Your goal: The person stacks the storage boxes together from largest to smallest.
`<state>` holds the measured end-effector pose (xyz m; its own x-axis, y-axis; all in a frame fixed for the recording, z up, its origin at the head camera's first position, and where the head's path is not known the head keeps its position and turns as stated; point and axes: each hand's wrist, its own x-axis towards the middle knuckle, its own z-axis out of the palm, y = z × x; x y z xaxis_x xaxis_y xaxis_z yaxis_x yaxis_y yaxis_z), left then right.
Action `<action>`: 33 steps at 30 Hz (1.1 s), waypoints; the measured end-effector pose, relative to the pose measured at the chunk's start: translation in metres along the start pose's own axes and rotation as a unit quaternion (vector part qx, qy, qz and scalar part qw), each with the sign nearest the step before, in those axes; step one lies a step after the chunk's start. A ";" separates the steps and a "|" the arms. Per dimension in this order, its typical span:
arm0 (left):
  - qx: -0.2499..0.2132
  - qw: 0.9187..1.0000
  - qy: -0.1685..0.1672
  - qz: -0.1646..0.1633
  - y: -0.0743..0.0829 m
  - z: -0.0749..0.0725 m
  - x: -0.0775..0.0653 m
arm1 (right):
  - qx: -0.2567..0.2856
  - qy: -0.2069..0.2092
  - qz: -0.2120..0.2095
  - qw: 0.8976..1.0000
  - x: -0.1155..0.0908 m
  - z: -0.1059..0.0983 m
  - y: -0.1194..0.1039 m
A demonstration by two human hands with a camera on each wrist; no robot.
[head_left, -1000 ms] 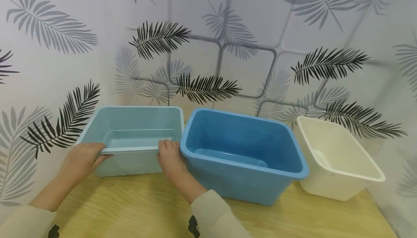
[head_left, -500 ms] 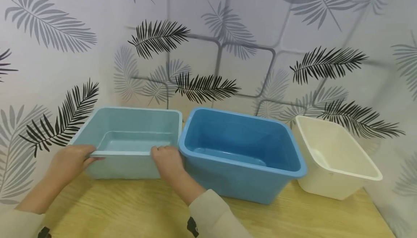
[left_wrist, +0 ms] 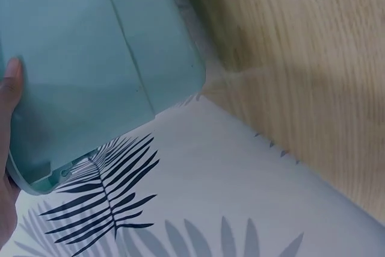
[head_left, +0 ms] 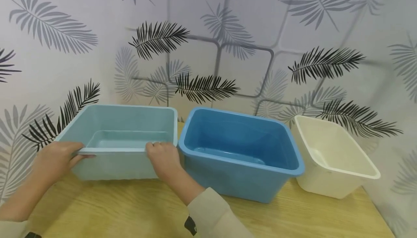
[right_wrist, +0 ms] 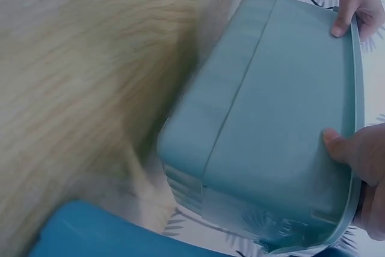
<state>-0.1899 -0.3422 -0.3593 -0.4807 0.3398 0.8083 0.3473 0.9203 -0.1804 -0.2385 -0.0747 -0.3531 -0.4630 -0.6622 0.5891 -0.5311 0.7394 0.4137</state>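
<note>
A pale teal plastic storage bin (head_left: 120,165) stands at the left of the table, its open top facing up. My left hand (head_left: 57,158) grips the front rim near its left corner, fingers over the edge and thumb against the outer wall. Toward the right end of that same rim, my right hand (head_left: 164,158) holds on in the same way. In the right wrist view both thumbs press the outside of the teal bin (right_wrist: 283,94). The left wrist view shows the bin's outer wall (left_wrist: 78,46) and the left thumb (left_wrist: 13,79) at its edge. Nothing lies inside the bin.
A deeper blue bin (head_left: 234,183) stands right beside the teal one, rims close together. Farther right is a cream bin (head_left: 325,183), near the table's right edge. The wooden table (head_left: 123,209) meets a wall covering with leaf prints (head_left: 247,20) behind and at the left.
Both hands have shifted left along with the teal bin, which has slid left; a gap now shows between it and the blue bin at the back. The other bins stay put.
</note>
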 end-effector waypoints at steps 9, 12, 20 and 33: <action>0.024 0.999 0.017 0.022 -0.004 -0.017 0.014 | 0.003 -0.002 0.005 1.000 0.012 -0.022 0.011; 0.032 0.999 0.024 0.025 -0.003 -0.025 0.024 | -0.004 0.033 0.007 0.999 0.017 -0.030 0.019; 0.034 0.999 0.028 0.032 -0.003 -0.049 0.064 | 0.017 0.119 0.022 0.992 0.031 -0.062 0.044; 0.030 0.998 0.048 0.005 0.017 -0.076 0.124 | 0.080 0.158 0.069 0.982 0.043 -0.103 0.089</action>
<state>-0.1827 -0.2991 -0.2200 -0.3975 0.3313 0.8557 0.3012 0.9280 -0.2193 -0.2329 -0.0249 -0.2192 -0.3087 -0.4666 0.8288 -0.5952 0.7745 0.2143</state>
